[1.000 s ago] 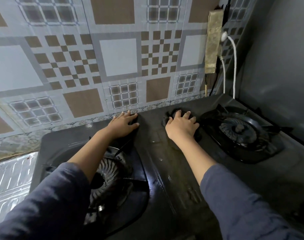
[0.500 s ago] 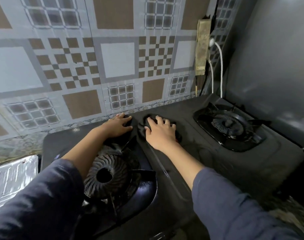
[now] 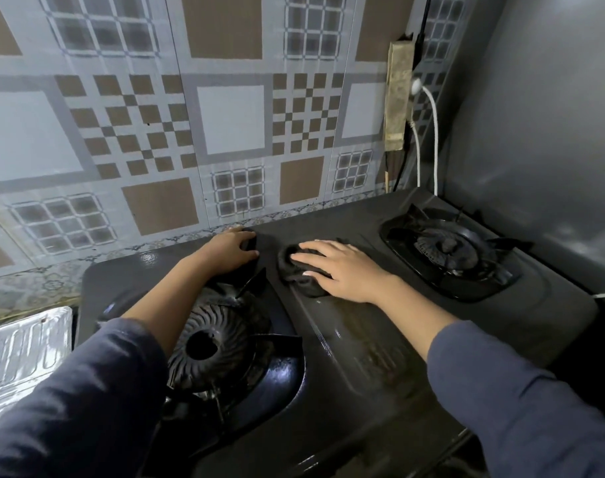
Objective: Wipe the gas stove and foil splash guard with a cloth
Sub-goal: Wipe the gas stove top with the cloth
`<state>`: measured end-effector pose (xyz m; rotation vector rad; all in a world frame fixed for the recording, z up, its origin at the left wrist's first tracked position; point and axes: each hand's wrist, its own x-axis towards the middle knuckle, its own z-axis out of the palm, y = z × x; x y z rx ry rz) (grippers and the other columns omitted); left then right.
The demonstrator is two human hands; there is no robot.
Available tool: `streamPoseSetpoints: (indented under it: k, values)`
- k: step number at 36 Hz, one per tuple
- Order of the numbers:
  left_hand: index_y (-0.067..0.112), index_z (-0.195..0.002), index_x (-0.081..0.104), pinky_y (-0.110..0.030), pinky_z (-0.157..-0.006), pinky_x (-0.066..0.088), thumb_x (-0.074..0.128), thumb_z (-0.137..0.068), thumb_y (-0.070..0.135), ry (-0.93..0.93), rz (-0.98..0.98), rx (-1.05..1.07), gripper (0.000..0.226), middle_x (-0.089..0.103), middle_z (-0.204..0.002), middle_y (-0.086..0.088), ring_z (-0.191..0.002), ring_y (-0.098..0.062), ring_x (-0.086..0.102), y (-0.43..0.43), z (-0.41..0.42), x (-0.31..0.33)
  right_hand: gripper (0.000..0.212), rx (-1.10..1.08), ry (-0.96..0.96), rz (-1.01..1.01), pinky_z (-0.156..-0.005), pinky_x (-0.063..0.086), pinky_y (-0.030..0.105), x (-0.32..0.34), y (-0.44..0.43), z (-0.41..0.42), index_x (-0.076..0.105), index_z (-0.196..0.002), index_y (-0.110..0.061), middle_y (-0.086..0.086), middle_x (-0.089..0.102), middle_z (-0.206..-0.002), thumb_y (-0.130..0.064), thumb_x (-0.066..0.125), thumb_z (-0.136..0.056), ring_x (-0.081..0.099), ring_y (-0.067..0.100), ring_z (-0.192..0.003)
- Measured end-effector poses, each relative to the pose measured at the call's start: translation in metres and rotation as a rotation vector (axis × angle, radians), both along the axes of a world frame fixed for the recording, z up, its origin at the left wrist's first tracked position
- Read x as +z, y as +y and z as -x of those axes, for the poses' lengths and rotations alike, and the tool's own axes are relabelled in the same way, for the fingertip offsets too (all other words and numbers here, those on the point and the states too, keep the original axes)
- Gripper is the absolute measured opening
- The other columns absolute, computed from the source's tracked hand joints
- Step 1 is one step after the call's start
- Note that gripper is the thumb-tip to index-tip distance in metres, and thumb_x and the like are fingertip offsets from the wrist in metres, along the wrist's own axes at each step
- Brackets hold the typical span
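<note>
There is 1 black gas stove (image 3: 363, 357) with 2 burners. The left burner (image 3: 208, 346) is near the camera, partly under the left forearm. The right burner (image 3: 445, 246) is farther away, near the grey side wall (image 3: 535, 132).

Both hands are on the stove top, between the 2 burners and close to the back edge. The right hand (image 3: 342, 270) lies flat with straight fingers and presses on 1 dark cloth (image 3: 294, 270). The cloth is crumpled, lies on the stove surface and shows at the left side of this hand. The left hand (image 3: 228, 251) rests on the stove just beside the cloth, very near the wall. Its fingers are loosely bent on the surface and no object is seen in it. The 2 hands are near each other but do not touch.

1 foil splash guard (image 3: 25, 350), silver and ribbed, is at the left of the stove.

Behind the stove is a tiled wall (image 3: 225, 115) with brown and grey squares. On it hangs 1 power strip (image 3: 399, 94), and 2 white cables (image 3: 433, 132) go down from it. The person wears 2 dark blue sleeves (image 3: 518, 408).
</note>
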<state>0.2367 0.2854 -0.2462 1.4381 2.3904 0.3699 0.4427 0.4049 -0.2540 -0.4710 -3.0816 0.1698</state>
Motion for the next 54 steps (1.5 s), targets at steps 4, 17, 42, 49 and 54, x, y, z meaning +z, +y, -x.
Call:
streamPoseSetpoints:
  k: [4,17,42,49,54]
  values:
    - [0.014,-0.142,0.034,-0.037,-0.111,0.026,0.051,-0.092,0.032,0.023,-0.01,-0.01,0.055,0.026,-0.152,-0.008,-0.137,-0.028,0.031,0.004,-0.006,0.001,0.044,-0.087,0.0,0.02,-0.111,0.023,0.043,0.0,0.015,-0.001,0.028,-0.141,-0.041,-0.008,0.026,-0.153,-0.04,0.031,-0.098,0.022,0.019,-0.141]
    - [0.017,-0.144,0.029,-0.038,-0.113,0.022,0.048,-0.093,0.037,0.093,0.146,-0.086,0.058,0.018,-0.156,-0.008,-0.14,-0.028,0.026,0.036,-0.036,0.011,0.048,-0.571,0.058,0.082,-0.108,0.028,0.045,-0.006,0.023,-0.018,0.03,-0.142,-0.036,-0.004,0.025,-0.154,-0.048,0.03,-0.096,0.028,0.029,-0.137]
    - [0.026,-0.146,0.023,-0.037,-0.116,0.016,0.038,-0.095,0.043,0.143,0.139,-0.249,0.056,0.015,-0.157,0.0,-0.142,-0.024,0.021,0.018,-0.067,0.004,0.045,-0.617,0.092,0.044,-0.11,0.019,0.049,-0.013,-0.067,-0.038,0.028,-0.142,-0.036,0.0,0.022,-0.155,-0.043,0.027,-0.097,0.02,0.033,-0.139]
    - [0.024,-0.144,0.028,-0.037,-0.114,0.02,0.042,-0.095,0.038,0.171,0.115,-0.214,0.053,0.022,-0.155,-0.001,-0.14,-0.024,0.027,0.02,-0.073,0.006,0.044,-0.262,0.107,0.013,-0.11,0.023,0.046,-0.014,-0.058,-0.067,0.031,-0.141,-0.039,-0.007,0.025,-0.154,-0.042,0.03,-0.097,0.022,0.026,-0.14]
    - [0.026,-0.144,0.028,-0.041,-0.114,0.026,0.041,-0.094,0.041,0.224,0.152,-0.157,0.053,0.027,-0.153,-0.002,-0.137,-0.026,0.031,0.021,-0.079,0.008,0.043,-0.08,0.08,-0.032,-0.11,0.026,0.044,-0.011,-0.041,-0.088,0.032,-0.14,-0.04,-0.009,0.028,-0.153,-0.041,0.032,-0.098,0.024,0.02,-0.14]
